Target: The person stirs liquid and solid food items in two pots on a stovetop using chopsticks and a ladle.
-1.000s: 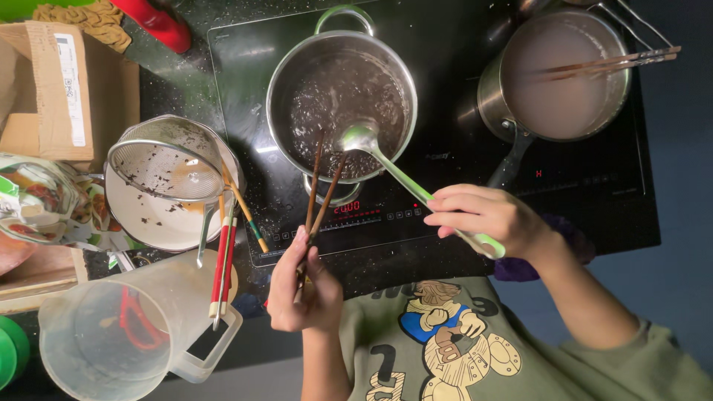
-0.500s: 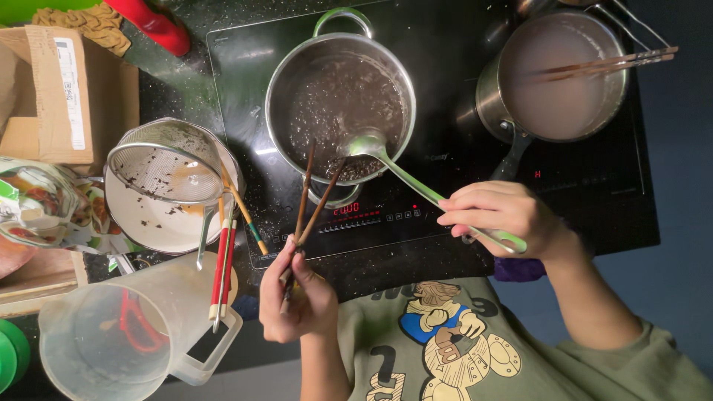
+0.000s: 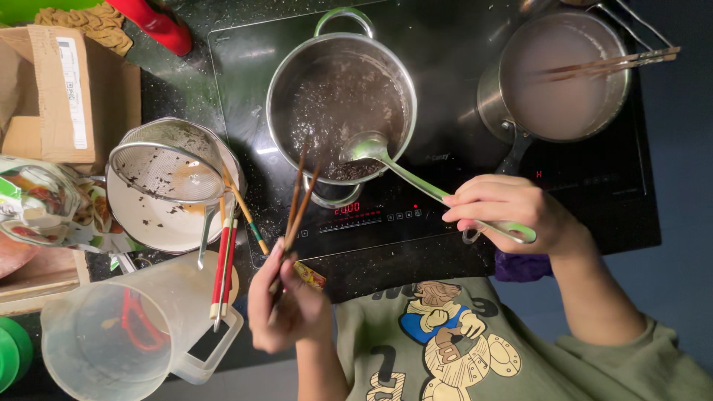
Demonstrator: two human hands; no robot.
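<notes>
Brown cardboard is sitting at our upper left: a box point(image 3: 70, 93) with a long white label strip, and below it a crinkled green printed packet point(image 3: 33, 204). We are looking down at a steel pot point(image 3: 340, 104) on the black cooktop point(image 3: 445, 193), dark liquid inside. Our left hand point(image 3: 286, 308) is closing its fingers around dark chopsticks point(image 3: 297, 200), tips over the pot's near rim. Our right hand point(image 3: 509, 212) is gripping a green-handled ladle point(image 3: 416, 182), its bowl resting inside the pot.

Blurred: my left hand point(image 3: 286, 308), mid-motion around the chopsticks point(image 3: 297, 204).
Cut off: clear jug point(image 3: 111, 338), by the bottom edge.
</notes>
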